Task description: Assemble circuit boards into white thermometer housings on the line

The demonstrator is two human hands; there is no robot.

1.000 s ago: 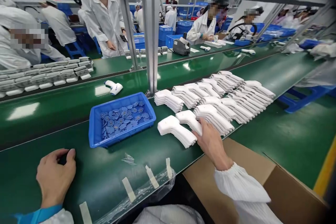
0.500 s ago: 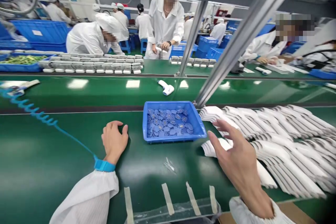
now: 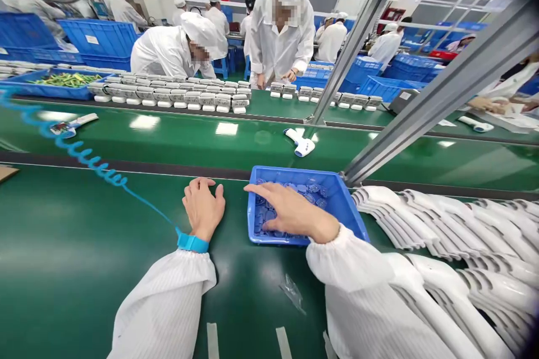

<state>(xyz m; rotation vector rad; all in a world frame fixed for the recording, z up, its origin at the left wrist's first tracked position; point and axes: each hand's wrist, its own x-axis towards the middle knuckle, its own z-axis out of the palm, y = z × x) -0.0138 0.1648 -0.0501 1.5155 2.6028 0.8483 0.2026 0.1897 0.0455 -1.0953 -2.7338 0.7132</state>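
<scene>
My right hand (image 3: 290,210) reaches across a blue plastic bin (image 3: 345,202), fingers stretched out and thumb apart, with nothing visible in it. Its fingertips are at the bin's left rim. Small flat blue plastic pieces (image 3: 314,189) lie in the bin, partly hidden under the hand. To the left of the bin, my left hand (image 3: 204,208) rests on the green work surface, thumb spread from loosely bent fingers, holding nothing. A blue wrist strap (image 3: 192,242) with a coiled cord (image 3: 99,169) is around the left wrist.
Stacked white plastic shells (image 3: 391,216) fill the right side. A clear plastic scrap (image 3: 292,291) lies in front of the bin. Beyond it, a white gun-shaped device (image 3: 301,143) lies on the green belt (image 3: 181,134). A metal post (image 3: 421,98) slants upward at right. Co-workers stand opposite.
My right hand has moved left from the white shells to over the bin. The left hand stays on the work surface. The view has shifted, and the co-worker standing opposite has lowered their hands.
</scene>
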